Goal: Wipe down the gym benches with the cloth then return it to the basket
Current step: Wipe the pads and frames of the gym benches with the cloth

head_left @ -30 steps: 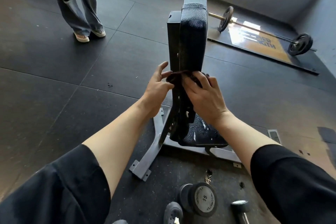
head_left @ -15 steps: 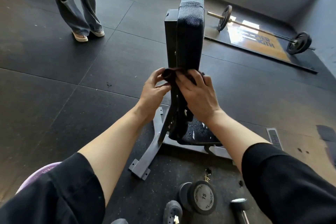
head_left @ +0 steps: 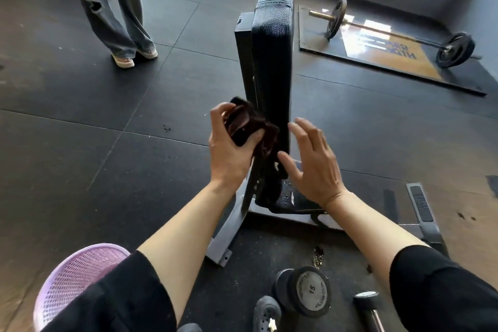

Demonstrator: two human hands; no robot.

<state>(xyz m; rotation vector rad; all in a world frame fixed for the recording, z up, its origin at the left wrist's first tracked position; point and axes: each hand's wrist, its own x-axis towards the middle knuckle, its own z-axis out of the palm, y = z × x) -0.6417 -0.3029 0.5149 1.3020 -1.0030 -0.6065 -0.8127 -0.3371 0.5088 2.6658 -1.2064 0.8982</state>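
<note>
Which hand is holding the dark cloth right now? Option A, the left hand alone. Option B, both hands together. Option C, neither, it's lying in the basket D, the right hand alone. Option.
A: the left hand has its fingers curled round the bunched dark cloth beside the upright bench pad, while the right hand is spread open and holds nothing.

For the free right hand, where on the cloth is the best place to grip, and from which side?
Probably the loose end of the cloth hanging below the left hand, taken from the right. The bunched upper part is already in that hand's grip, and the open right hand sits level with the drooping end, beside the upright bench pad.
</note>
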